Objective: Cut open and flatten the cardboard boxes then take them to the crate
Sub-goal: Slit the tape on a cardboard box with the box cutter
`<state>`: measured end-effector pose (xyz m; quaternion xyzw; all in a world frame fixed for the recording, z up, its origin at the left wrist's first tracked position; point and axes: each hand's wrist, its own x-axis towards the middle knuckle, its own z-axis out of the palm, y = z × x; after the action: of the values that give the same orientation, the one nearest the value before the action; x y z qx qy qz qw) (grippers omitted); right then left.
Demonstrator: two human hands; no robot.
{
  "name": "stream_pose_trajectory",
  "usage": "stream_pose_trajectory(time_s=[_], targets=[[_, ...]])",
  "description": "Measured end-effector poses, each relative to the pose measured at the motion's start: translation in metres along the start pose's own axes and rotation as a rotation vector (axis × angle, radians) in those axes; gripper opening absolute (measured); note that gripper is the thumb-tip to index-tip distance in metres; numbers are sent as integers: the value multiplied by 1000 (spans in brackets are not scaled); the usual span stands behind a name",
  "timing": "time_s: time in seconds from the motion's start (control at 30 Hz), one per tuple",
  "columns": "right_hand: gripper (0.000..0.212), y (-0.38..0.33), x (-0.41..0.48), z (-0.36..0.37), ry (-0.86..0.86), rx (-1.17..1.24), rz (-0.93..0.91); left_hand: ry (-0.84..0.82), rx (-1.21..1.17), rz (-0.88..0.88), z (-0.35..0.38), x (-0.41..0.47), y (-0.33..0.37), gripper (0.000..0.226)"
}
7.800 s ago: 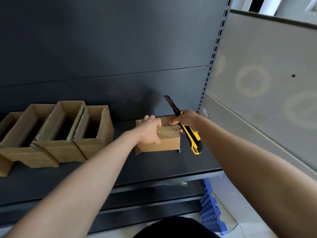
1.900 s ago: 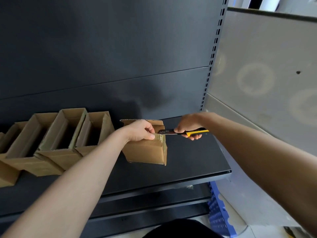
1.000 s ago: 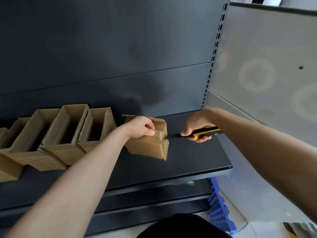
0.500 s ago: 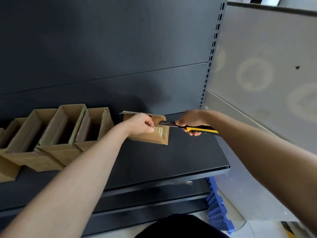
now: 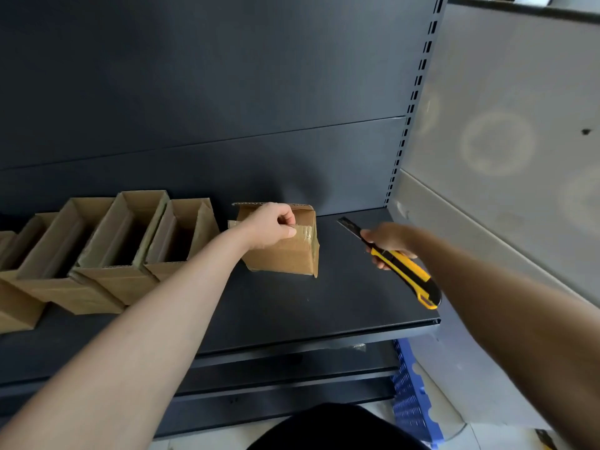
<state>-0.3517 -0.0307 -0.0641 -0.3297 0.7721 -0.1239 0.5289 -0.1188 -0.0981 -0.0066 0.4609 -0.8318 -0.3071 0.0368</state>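
A small taped cardboard box [image 5: 285,254] stands on the dark shelf [image 5: 324,303], a little right of centre. My left hand [image 5: 271,227] grips its top, thumb on the taped seam. My right hand [image 5: 388,241] holds a yellow and black utility knife [image 5: 402,271] to the right of the box, well clear of it. The knife's blade [image 5: 349,226] is extended and points up and to the left. A row of several open cardboard boxes [image 5: 123,241] lies on the shelf to the left, their open ends facing up and back.
A slotted upright [image 5: 412,102] marks the shelf's right end, with a grey wall panel [image 5: 506,131] beyond it. A blue plastic crate [image 5: 412,401] shows on the floor below the shelf's right corner. Lower shelves sit beneath.
The knife has come away from the box's taped seam and moved to the right, blade now tilted up. The box, tipped back before, stands on the shelf again in my left hand.
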Motion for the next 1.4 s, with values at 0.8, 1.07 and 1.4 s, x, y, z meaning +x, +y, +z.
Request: stream_pose_trajectory(time_s=[0.8, 1.07, 1.4], targets=[[60, -74, 3, 43, 318, 86, -614, 183, 66, -47, 4, -9, -12, 16], [52, -105, -14, 60, 373, -330, -343, 428, -214, -22, 2, -13, -28, 10], [34, -116, -26, 84, 393, -354, -232, 458, -461, -532, -9, -9, -46, 45]])
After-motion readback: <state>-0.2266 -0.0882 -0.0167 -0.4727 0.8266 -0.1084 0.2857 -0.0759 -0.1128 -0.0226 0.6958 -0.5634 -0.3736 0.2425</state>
